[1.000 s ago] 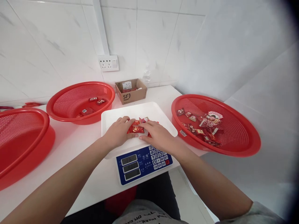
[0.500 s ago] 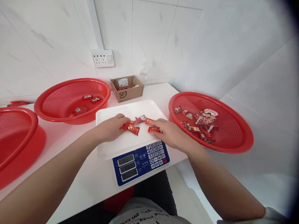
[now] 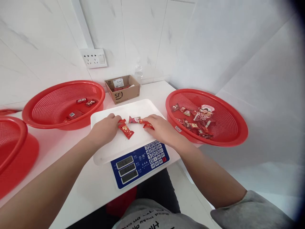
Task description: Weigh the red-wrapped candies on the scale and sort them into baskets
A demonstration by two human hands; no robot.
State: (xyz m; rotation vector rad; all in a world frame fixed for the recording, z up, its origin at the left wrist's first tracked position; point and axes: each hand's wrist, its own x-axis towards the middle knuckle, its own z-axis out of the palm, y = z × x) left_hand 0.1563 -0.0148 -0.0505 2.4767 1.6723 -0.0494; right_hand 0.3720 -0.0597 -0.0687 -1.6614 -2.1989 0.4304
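Note:
Both my hands rest over the white pan [image 3: 105,156] of a weighing scale. The fingers of my left hand [image 3: 106,129] are curled against red wrapped candies; one candy [image 3: 126,130] sticks out toward the pan's middle, and the others are partly covered. A dark red and pale wrapped candy [image 3: 134,120] lies between the hands. My right hand [image 3: 160,129] is closed over red candies [image 3: 149,126], mostly hidden beneath its fingers. The scale's blue panel [image 3: 140,163] with displays and keys faces me.
At right stands a red basket [image 3: 228,127] with several wrapped candies. Another red basket [image 3: 47,95] at left holds a few packets; a third basket [image 3: 26,152] is partly in view. Behind the scale are a cardboard box [image 3: 127,93] and a clear plastic bottle [image 3: 138,70].
The whole view has shifted slightly. My left hand has drawn a little left across the pan, and the candy at its fingers now points down toward the panel. The right hand stays over its candies.

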